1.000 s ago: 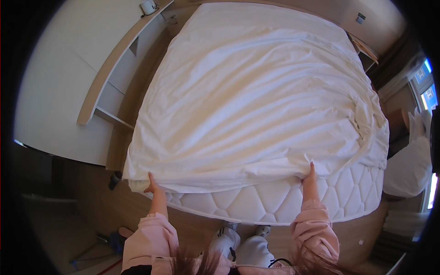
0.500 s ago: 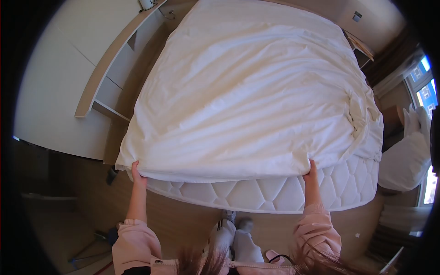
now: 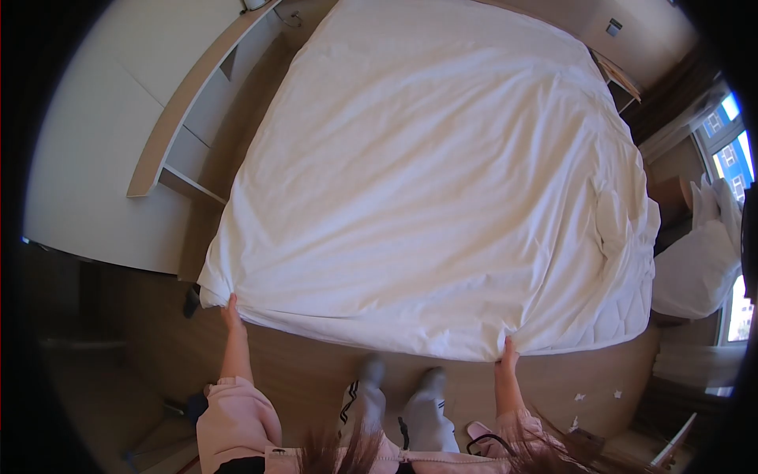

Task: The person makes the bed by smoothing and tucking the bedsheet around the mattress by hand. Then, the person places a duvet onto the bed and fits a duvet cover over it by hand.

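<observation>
1. Left hand (image 3: 230, 310), eight o'clock: closed on the near edge of the white sheet (image 3: 395, 174), thumb uppermost, fingers hidden.
2. Sheet, centre: creased, spread over the mattress (image 3: 628, 320); even tension from both sides should suit it.
3. Right hand (image 3: 508, 355), between four and five: closed on the same edge.
4. Bunched fold (image 3: 609, 225), three o'clock: likely drag; better loosened than tugged.
5. Mattress, four o'clock: quilted corner bare.

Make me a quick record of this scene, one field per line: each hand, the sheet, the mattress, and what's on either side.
Left hand: grips sheet near bed's left foot corner
Right hand: grips sheet's near edge
Sheet: white, wrinkled, bunched at right
Mattress: quilted surface showing, near right corner
Left side: shelf
Right side: white bag, window
</observation>
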`<state>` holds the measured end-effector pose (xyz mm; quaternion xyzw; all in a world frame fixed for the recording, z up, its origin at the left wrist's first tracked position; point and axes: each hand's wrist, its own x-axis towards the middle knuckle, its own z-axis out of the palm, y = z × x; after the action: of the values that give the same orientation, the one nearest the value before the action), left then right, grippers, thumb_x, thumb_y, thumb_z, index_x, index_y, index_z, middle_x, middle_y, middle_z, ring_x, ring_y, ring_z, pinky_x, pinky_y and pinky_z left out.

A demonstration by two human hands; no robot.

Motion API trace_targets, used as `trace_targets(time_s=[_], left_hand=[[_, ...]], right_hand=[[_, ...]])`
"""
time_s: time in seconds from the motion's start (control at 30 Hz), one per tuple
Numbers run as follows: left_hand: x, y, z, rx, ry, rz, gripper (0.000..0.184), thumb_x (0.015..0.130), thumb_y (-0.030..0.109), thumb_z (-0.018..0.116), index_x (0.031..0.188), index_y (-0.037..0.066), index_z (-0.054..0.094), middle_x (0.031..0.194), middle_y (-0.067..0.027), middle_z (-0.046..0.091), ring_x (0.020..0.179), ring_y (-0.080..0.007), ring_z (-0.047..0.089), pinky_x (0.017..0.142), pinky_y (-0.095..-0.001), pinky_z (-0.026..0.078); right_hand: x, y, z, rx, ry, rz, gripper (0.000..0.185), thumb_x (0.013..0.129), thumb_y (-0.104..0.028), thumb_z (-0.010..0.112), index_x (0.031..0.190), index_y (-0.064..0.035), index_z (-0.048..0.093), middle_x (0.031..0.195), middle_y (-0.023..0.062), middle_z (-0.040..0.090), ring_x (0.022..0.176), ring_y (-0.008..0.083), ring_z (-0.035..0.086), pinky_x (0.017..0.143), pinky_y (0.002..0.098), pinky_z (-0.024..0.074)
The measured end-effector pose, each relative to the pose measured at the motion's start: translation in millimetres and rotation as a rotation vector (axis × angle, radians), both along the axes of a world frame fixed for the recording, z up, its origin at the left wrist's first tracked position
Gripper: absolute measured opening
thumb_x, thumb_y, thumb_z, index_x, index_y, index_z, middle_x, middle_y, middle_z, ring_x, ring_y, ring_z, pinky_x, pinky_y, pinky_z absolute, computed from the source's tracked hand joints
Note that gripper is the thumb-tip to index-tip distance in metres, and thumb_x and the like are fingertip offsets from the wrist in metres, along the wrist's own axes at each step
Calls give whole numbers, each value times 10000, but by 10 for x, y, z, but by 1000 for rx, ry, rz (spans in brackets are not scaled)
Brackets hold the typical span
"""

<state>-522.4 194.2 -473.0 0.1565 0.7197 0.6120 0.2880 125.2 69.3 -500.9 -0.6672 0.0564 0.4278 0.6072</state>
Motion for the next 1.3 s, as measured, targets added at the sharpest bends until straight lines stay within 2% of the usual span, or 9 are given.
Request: trace_targets(time_s=[0.13, 0.23, 0.3, 0.4, 0.5, 0.7, 0.93, 1.03, 1.3], left_hand=[[-105, 6, -394, -129, -71, -9, 494, 683, 211, 635, 1083, -16, 453, 1023, -119, 513, 922, -207, 496, 778, -323, 396], [-157, 23, -557, -245, -325, -3, 711, 655, 243, 665, 1204, -20, 297, 1114, -161, 443, 952, -247, 486, 789, -350, 404], [117, 162, -327, -317, -18, 388, 989, 583, 326, 713, 1282, 33, 78, 1206, -229, 309, 1002, -324, 444, 809, -401, 400], [241, 488, 128, -801, 340, 310, 1114, 517, 378, 739, 1287, 111, -21, 1244, -273, 200, 1085, -357, 352, 877, -467, 326], [257, 569, -137, -848, 329, 304, 1139, 470, 380, 762, 1296, 141, 15, 1238, -280, 174, 1051, -423, 358, 845, -435, 372], [1041, 150, -442, -394, 168, 396, 999, 561, 275, 735, 1251, -28, 79, 1175, -253, 335, 999, -318, 447, 841, -395, 389], [1796, -23, -339, -183, -675, 286, 683, 603, 248, 715, 1111, -45, 363, 1091, -141, 451, 989, -257, 455, 842, -356, 389], [1647, -71, -494, -76, -712, 17, 491, 649, 209, 673, 1038, -2, 460, 1024, -124, 501, 974, -234, 469, 823, -349, 397], [1595, -52, -141, -50, -750, -34, 452, 701, 218, 593, 1069, 8, 435, 1022, -87, 501, 918, -211, 498, 756, -335, 426]], right_hand=[[33, 34, -106, -9, 95, 38, 468, 726, -168, 580, 1130, -35, 383, 1048, 81, 489, 948, 218, 497, 738, 348, 455], [193, 25, -160, -128, 73, 163, 504, 736, -291, 564, 1156, -91, 370, 1070, 69, 476, 984, 233, 475, 779, 392, 435], [286, 92, -177, -45, 180, 139, 528, 723, -346, 560, 1152, -99, 377, 1078, 66, 475, 987, 236, 472, 788, 408, 425], [64, 327, 48, 122, 375, 61, 543, 722, -409, 538, 1146, -103, 389, 1103, 60, 468, 998, 235, 463, 810, 412, 408], [-487, 426, -48, 186, 422, -21, 513, 735, -406, 525, 1133, -105, 404, 1113, 52, 466, 1011, 239, 454, 837, 407, 388], [-2113, 485, -171, 217, 637, -30, 488, 736, -358, 559, 1125, -105, 407, 1105, 49, 470, 1046, 230, 416, 903, 402, 314], [-3216, 869, -20, 275, 763, 128, 473, 736, -297, 582, 1125, -97, 401, 1106, 53, 464, 1047, 221, 415, 916, 377, 304], [-3226, 935, -86, 253, 702, 177, 442, 745, -262, 573, 1118, -98, 403, 1096, 57, 468, 1041, 215, 422, 895, 373, 331], [-3197, 948, 69, -55, 457, 267, 484, 723, -312, 578, 1121, -112, 387, 1097, 64, 461, 998, 225, 452, 822, 418, 381]])
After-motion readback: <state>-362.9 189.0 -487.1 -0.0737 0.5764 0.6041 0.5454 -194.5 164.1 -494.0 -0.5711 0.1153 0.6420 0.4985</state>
